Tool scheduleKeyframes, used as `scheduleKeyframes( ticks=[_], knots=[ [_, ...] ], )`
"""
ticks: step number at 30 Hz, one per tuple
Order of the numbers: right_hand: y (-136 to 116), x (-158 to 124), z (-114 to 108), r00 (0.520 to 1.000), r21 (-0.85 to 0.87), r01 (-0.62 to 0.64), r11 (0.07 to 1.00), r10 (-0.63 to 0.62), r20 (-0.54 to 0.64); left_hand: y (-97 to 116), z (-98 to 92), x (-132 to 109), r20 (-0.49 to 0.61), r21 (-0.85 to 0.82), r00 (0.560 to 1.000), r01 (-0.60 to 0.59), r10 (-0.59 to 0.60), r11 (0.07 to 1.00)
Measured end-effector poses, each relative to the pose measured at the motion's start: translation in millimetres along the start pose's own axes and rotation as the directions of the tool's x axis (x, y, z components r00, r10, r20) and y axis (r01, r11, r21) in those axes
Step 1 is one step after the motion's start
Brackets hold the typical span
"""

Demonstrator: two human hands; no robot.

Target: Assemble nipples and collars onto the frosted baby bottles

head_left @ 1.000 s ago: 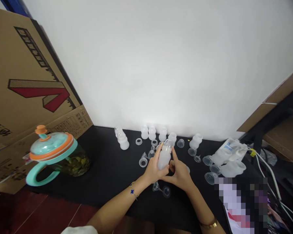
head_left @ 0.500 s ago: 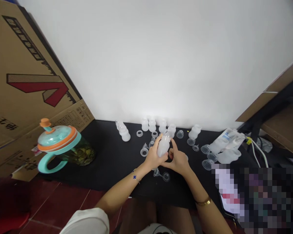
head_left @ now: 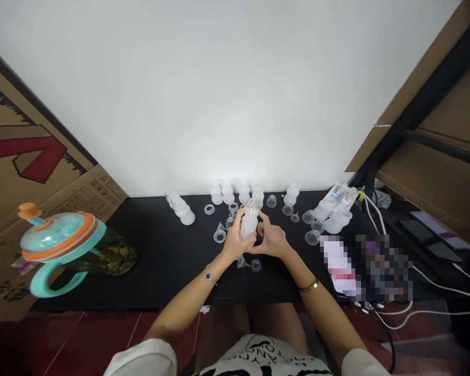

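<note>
A small frosted white baby bottle (head_left: 249, 223) with a clear cap is held upright, slightly tilted, above the table. My left hand (head_left: 235, 241) is wrapped around its left side. On the other side, my right hand (head_left: 273, 240) grips it too, index finger near the cap and thumb near the base. Close below lie a clear nipple (head_left: 242, 262) and a clear round part (head_left: 256, 265). Left of my hands is a ring with a nipple (head_left: 220, 235). Another ring (head_left: 209, 209) lies behind it.
Several white bottles (head_left: 227, 194) stand along the wall; a capped one (head_left: 182, 210) leans at left. Clear caps (head_left: 312, 237) and a bag of bottles (head_left: 336, 206) lie right, near a phone (head_left: 341, 266) and cables. A large teal-and-orange jug (head_left: 74, 245) stands left on the black table (head_left: 160, 261).
The camera view has shifted, so the table things appear further left and the jug nearer the left edge. Both hands stay around the baby bottle.
</note>
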State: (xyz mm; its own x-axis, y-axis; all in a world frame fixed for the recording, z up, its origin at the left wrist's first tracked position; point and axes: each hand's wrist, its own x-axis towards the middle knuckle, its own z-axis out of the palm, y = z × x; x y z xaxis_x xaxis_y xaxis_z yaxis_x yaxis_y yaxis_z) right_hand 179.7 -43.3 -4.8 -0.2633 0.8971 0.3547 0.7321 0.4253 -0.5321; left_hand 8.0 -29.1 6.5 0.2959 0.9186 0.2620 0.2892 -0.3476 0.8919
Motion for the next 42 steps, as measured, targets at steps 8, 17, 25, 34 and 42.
scheduleKeyframes(
  ticks=[8,17,25,34,42],
  knots=[
    [3.1,0.0,0.0,1.000,0.001,-0.011,1.000,0.011,0.008,-1.7,3.3,-1.9,-0.004,-0.041,1.000,0.008,-0.008,0.999],
    [4.0,-0.7,-0.2,1.000,0.046,-0.015,0.999,0.015,0.002,1.0,4.2,-2.4,-0.020,-0.026,1.000,0.013,-0.013,1.000],
    [4.2,-2.1,-0.2,1.000,0.074,0.004,0.997,-0.004,-0.010,1.7,4.3,-3.4,-0.035,-0.063,0.999,-0.012,0.010,0.998],
    [2.2,-2.2,-0.2,1.000,0.091,-0.026,0.995,0.025,0.013,4.1,3.0,-4.0,-0.029,-0.073,1.000,0.001,-0.003,0.997],
    [5.3,-2.5,2.1,1.000,0.129,0.001,0.992,-0.001,0.003,2.7,5.0,-4.2,-0.052,-0.098,0.999,0.003,-0.009,0.995]
  ],
)
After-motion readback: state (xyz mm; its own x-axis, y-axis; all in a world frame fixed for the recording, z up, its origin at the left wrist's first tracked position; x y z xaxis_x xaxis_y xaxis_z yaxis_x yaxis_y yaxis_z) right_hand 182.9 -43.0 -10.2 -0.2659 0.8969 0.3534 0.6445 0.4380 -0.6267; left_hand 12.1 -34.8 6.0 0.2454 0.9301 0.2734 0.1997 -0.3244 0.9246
